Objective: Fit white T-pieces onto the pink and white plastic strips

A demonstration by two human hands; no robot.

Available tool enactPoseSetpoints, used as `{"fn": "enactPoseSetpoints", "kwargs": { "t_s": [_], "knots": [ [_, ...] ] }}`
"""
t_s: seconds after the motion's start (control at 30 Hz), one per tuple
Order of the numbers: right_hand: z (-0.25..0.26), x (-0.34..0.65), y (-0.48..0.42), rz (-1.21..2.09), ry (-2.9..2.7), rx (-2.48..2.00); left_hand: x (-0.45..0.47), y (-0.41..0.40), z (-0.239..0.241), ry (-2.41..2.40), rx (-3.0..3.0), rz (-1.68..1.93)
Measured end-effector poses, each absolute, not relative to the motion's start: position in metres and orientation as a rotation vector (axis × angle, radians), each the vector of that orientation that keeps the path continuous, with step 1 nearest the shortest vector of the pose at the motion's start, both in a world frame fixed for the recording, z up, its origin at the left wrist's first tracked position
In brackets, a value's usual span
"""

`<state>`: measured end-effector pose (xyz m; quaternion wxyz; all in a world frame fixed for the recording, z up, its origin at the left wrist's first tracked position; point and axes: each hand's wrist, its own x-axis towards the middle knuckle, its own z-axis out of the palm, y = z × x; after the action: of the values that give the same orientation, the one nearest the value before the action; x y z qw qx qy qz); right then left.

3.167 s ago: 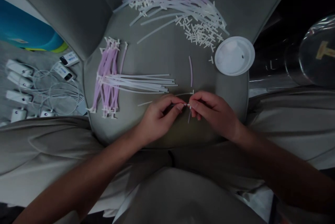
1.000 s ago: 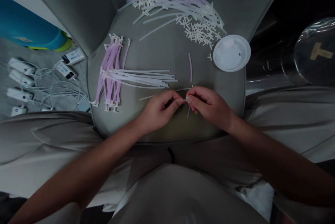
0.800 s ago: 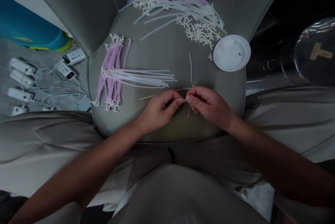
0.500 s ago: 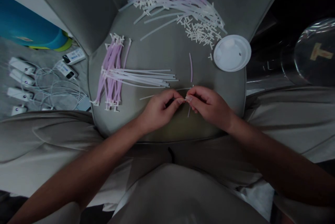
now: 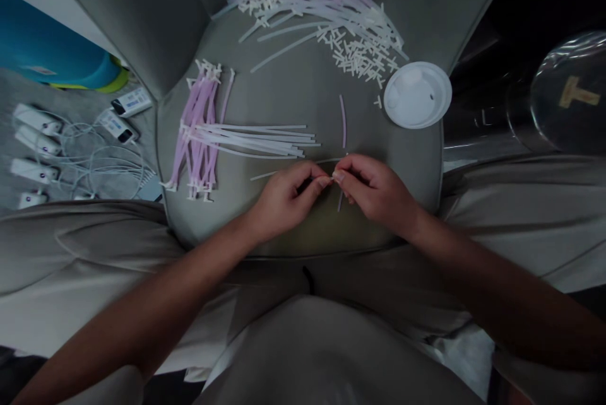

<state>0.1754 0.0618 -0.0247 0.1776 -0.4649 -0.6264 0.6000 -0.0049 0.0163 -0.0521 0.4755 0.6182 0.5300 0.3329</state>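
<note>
Together, left hand point(image 5: 291, 197) and right hand point(image 5: 376, 189) are pinching a white piece point(image 5: 332, 178) by the seat's front edge point(image 5: 303, 253), apparently steadying it.

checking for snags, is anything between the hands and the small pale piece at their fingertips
Nothing visible: the left hand and right hand pinch the small pale piece. A pink tube shows below, not between.

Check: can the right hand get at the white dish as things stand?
Probably yes: the white dish sits beyond the right hand with only chair seat between them. Its grip seems occupied, though, by a small pale piece.
</note>
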Motion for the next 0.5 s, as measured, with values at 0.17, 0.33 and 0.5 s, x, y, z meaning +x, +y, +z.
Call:
{"fn": "enactPoseSetpoints", "kwargs": {
  "t_s": [0.17, 0.33, 0.5],
  "knots": [
    [-0.0251, 0.1758, 0.0617, 1.705, -1.771, -1.277, -0.0043, 0.0161, -0.0529, 1.311, 1.529, 0.819],
    [-0.0243, 0.1752, 0.0595, 1.669, -1.790, -1.300, -0.0043, 0.0149, -0.0539, 1.307, 1.537, 0.843],
    [-0.0262, 0.1738, 0.0567, 1.608, -1.817, -1.323, -0.0045, 0.0139, -0.0536, 1.312, 1.555, 0.842]
  ]
}}
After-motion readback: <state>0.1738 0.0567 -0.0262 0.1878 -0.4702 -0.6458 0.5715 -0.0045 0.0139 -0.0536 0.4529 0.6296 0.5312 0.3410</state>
